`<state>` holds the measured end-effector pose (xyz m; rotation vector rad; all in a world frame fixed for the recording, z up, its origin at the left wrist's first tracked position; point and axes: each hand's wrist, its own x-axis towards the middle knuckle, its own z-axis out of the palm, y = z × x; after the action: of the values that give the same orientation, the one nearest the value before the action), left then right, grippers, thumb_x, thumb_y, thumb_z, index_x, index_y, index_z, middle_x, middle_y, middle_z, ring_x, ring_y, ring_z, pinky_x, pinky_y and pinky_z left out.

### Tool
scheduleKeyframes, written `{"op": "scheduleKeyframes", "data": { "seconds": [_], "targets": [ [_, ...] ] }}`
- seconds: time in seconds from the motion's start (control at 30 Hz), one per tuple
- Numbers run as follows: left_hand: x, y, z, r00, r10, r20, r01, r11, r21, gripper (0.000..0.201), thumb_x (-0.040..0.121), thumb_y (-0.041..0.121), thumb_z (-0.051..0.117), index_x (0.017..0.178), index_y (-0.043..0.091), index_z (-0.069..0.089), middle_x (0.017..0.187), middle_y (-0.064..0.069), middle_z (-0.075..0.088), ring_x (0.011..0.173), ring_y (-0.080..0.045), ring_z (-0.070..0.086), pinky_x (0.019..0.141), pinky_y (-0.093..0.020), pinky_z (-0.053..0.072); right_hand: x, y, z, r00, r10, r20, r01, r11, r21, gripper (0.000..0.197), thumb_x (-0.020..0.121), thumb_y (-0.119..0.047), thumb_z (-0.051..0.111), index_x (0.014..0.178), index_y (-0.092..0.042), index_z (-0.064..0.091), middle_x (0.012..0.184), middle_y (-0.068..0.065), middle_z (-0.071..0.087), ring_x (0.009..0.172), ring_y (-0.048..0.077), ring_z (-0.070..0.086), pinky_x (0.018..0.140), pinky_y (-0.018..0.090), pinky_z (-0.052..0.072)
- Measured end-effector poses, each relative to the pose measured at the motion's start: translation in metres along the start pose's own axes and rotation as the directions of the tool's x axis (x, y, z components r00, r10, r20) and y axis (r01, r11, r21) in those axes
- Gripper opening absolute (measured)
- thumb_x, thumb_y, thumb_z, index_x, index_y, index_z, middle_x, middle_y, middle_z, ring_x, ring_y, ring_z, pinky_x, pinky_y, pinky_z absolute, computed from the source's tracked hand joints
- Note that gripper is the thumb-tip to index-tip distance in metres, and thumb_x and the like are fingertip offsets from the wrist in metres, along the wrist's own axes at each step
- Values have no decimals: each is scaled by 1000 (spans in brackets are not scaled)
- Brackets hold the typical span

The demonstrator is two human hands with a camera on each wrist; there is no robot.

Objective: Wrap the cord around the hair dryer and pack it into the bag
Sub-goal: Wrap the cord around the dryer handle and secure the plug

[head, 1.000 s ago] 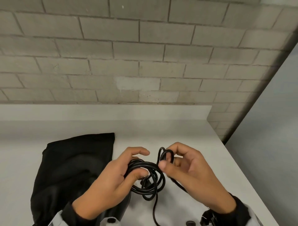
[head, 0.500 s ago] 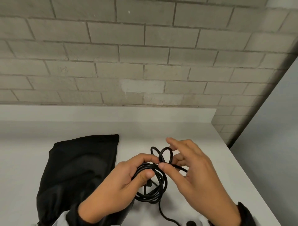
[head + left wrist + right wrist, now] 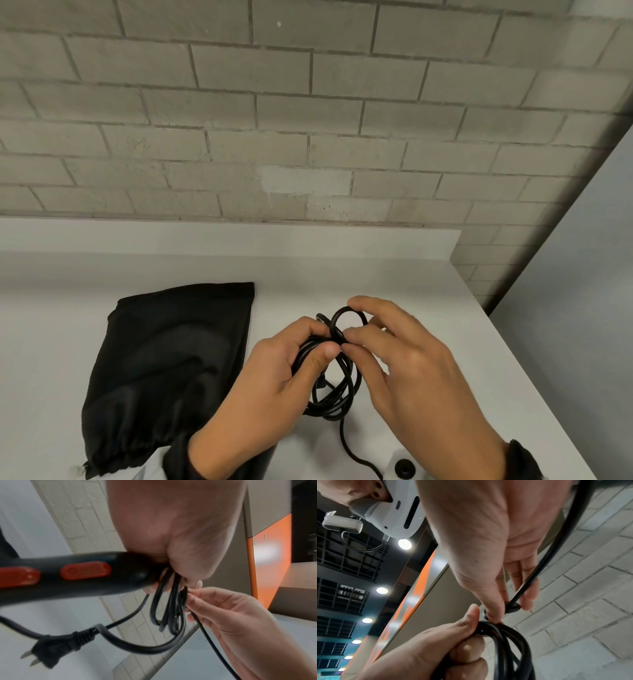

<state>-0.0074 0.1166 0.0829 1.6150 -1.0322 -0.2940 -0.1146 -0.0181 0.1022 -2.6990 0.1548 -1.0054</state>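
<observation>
My left hand [image 3: 322, 339] grips a bundle of black cord coils [image 3: 342, 401] above the white counter. The left wrist view shows the same hand [image 3: 171, 582] holding the coils against the end of the black hair dryer handle [image 3: 72, 574], which has red switches. The plug [image 3: 49, 651] dangles loose below. My right hand [image 3: 352, 325] pinches a small cord loop [image 3: 339, 317] right beside my left thumb; its thumb and fingers [image 3: 494, 609] close on that strand. In the head view the dryer body is hidden under my left hand. A black drawstring bag [image 3: 164, 359] lies flat to the left.
The white counter [image 3: 428, 291] ends at a raised ledge and a brick wall [image 3: 308, 137] behind. Its right edge [image 3: 534, 383] drops off close to my right hand. A slack length of cord [image 3: 346, 448] trails toward me.
My right hand has brought the small cord loop in against my left thumb and closed its fingers on it. The left hand has kept its grip on the coils.
</observation>
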Motion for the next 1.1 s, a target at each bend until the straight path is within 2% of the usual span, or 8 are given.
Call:
{"op": "scheduleKeyframes", "data": {
  "seconds": [0.17, 0.33, 0.43, 0.57, 0.73, 0.9, 1.03, 1.1],
  "targets": [
    [-3, 4, 7, 996, 12, -87, -11, 1000, 15, 18, 95, 26, 54, 83, 18, 65, 51, 17, 52, 46, 0, 50, 51, -6, 36, -4, -6, 5, 998, -56, 18, 57, 994, -92, 7, 81, -15, 67, 86, -15, 71, 119, 1, 66, 80, 18, 63, 66, 32, 55],
    [-5, -5, 2, 993, 5, -121, -9, 999, -31, 28, 99, 47, 48, 84, 29, 64, 50, 10, 43, 47, -4, 38, 48, -20, 33, -13, 6, -2, 987, 104, 119, -146, 889, 433, 6, 90, -32, 58, 93, -34, 63, 133, -17, 52, 120, 15, 54, 93, 24, 44],
    [3, -11, -9, 980, 15, -198, -13, 1000, 8, 26, 96, 43, 47, 86, 31, 67, 53, 9, 52, 48, -6, 45, 48, -21, 36, -18, 8, -13, 984, 36, 175, -132, 807, 576, 6, 85, -32, 66, 88, -38, 65, 134, -11, 50, 118, 21, 50, 96, 21, 37],
    [12, -12, -18, 974, 54, -222, -35, 995, 92, 22, 100, 31, 51, 88, 27, 69, 76, 9, 69, 71, -13, 65, 63, -14, 46, -23, 4, -2, 974, -82, 211, -30, 876, 481, 12, 80, -27, 69, 86, -35, 62, 118, -21, 50, 112, 14, 45, 93, 16, 34],
    [1, -11, -16, 998, 26, -57, -30, 997, -69, 18, 96, 42, 55, 95, 33, 70, 53, 13, 52, 49, -1, 43, 52, -11, 37, -21, 10, 8, 993, 91, 79, -121, 783, 611, 12, 83, -18, 66, 82, -24, 56, 91, -10, 55, 87, 15, 57, 79, 18, 42],
    [2, -6, -12, 1000, 29, -7, -29, 1000, -4, 18, 93, 27, 58, 108, 22, 68, 60, 20, 61, 53, 3, 55, 57, -3, 40, -22, 15, 18, 997, 67, 48, -82, 844, 529, 17, 87, -13, 69, 84, -22, 56, 91, -13, 54, 86, 13, 57, 77, 16, 42],
    [1, -12, -10, 996, 82, -47, -80, 996, 42, 16, 96, 42, 56, 102, 34, 68, 70, -2, 66, 56, -15, 56, 55, -20, 45, -23, 18, 18, 998, -3, 64, -25, 899, 437, 11, 88, -19, 67, 86, -25, 59, 102, -20, 55, 97, 15, 52, 83, 18, 40],
    [2, -13, -10, 994, 82, -77, -79, 996, 44, 14, 96, 38, 57, 98, 32, 69, 74, 2, 68, 58, -13, 59, 56, -23, 48, -23, 19, 14, 996, -22, 81, -18, 888, 460, 16, 86, -12, 70, 85, -25, 61, 103, -19, 58, 98, 15, 52, 84, 20, 40]
  ]
}}
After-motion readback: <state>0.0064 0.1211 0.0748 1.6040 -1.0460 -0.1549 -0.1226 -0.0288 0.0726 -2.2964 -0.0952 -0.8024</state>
